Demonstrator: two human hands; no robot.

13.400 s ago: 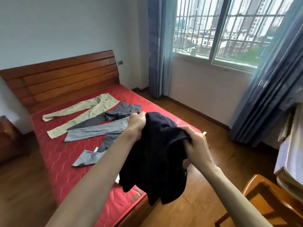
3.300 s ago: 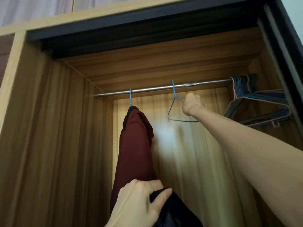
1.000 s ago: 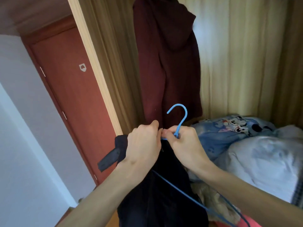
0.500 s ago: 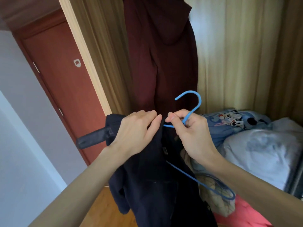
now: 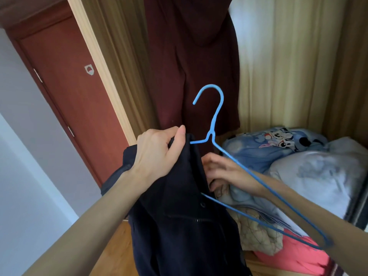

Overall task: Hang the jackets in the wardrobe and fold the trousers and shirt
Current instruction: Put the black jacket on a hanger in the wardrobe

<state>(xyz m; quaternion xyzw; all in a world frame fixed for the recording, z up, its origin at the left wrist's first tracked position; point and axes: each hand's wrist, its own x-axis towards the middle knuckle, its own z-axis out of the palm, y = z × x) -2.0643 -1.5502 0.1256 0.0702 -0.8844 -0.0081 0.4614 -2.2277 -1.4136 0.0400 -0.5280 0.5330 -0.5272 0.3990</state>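
You stand at the open wooden wardrobe [image 5: 298, 66]. Your left hand [image 5: 157, 154] pinches the dark navy fabric jacket [image 5: 179, 226] at its collar, over one arm of the thin blue wire hanger [image 5: 214, 124]. Your right hand [image 5: 225, 172], fingers loosely spread, reaches beneath the hanger against the jacket's edge; whether it grips the cloth, you cannot tell. A maroon hanging jacket [image 5: 195, 66] drapes behind.

A reddish-brown door [image 5: 65, 92] stands shut on the left, beside a pale wall [image 5: 22, 176]. Low in the cupboard lie heaped bedclothes: a blue cartoon-print quilt [image 5: 264, 144], a pale grey quilt [image 5: 322, 176], and a pink bundle [image 5: 294, 257] beneath them.
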